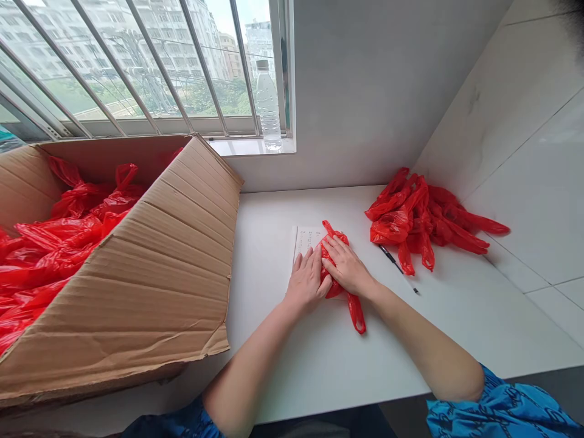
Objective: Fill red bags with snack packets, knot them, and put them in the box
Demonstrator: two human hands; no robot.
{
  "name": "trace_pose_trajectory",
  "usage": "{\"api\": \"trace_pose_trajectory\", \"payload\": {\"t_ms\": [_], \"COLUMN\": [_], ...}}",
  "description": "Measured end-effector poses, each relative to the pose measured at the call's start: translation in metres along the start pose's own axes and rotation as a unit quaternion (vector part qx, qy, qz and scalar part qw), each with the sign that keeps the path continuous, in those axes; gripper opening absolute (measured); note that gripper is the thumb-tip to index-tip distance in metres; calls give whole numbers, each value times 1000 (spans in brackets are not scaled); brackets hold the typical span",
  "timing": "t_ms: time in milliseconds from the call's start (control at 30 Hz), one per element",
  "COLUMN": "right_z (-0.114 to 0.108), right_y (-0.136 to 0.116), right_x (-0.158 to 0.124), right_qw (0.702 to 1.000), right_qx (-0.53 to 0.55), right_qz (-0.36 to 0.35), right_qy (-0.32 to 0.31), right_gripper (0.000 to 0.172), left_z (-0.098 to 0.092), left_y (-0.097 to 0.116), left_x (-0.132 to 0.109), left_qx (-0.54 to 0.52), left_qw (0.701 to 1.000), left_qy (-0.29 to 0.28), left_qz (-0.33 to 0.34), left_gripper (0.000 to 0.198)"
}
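Both of my hands lie on a red plastic bag [356, 313] in the middle of the white table. My left hand [305, 278] rests with its fingers stretched out along the bag's left side. Flat across the bag's upper right part is my right hand [345, 266], its fingers extended. One loop handle of the bag sticks out toward me, and its other end pokes out beyond my fingers. Partly under the bag and my left hand is a sheet of paper [306, 238] with handwriting on it.
A large cardboard box [150, 286] full of red plastic bags [59, 249] stands at the left. A pile of red bags [410, 213] lies at the back right, beside a black pen [392, 260]. On the sill of the barred window stands a clear bottle [268, 109].
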State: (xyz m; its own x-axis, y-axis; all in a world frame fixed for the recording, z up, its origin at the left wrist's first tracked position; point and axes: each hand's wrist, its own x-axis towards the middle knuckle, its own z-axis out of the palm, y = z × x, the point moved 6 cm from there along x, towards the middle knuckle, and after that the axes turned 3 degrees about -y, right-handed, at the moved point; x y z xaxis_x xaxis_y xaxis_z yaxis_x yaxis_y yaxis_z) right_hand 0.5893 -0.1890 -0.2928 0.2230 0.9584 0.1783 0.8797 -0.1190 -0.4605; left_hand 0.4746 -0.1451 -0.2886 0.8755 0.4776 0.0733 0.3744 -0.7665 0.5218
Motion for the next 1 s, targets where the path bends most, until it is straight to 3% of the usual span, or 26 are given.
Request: {"api": "trace_pose_trajectory", "payload": {"t_ms": [367, 467, 533, 600, 667, 867, 1000], "right_z": [-4, -20, -38, -55, -63, -56, -61], "right_y": [3, 19, 35, 47, 49, 35, 26], "right_x": [0, 1, 2, 0, -3, -9, -6], "right_qw": [998, 987, 977, 976, 984, 997, 996], "right_qx": [52, 156, 211, 210, 163, 61, 64], "right_qz": [1, 1, 18, 28, 12, -39, -57], "right_qy": [-26, -37, 6, 56, 68, -16, 10], "right_gripper": [60, 56, 49, 42, 39, 43, 21], "left_z": [0, -1, -2, -6, -13, -44, -50], "left_y": [3, 4, 3, 1, -2, 1, 19], "left_x": [0, 0, 0, 1, 1, -9, -14], "left_qx": [44, 46, 39, 25, 9, -15, -17], "left_qw": [999, 999, 999, 999, 997, 972, 968], "left_qy": [-23, -23, -11, 20, 70, 233, 241], "left_qz": [-22, -19, -10, 1, 10, 29, 64], "left_gripper": [68, 67, 66, 66, 67, 64, 43]}}
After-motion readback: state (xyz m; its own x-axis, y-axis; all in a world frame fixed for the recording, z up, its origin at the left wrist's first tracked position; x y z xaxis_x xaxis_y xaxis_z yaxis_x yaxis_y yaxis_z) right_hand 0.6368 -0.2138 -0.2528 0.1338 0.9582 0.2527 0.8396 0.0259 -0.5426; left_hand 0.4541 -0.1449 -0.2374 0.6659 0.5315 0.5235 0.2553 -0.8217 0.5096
